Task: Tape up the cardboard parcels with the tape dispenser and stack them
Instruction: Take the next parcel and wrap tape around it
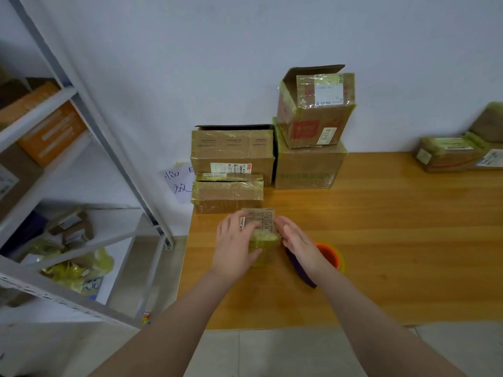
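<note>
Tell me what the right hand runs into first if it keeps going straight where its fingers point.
Probably the small parcel: the right hand lies flat along its right side, fingertips by its far corner. If it slips past, the flat taped parcel behind is next; depth is unclear.

Small parcel (268,240) sits before stacked boxes (310,164), tape dispenser (328,254) seemingly at right.

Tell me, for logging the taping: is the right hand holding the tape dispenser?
No, the tape dispenser lies on the table beside the right hand.
</note>
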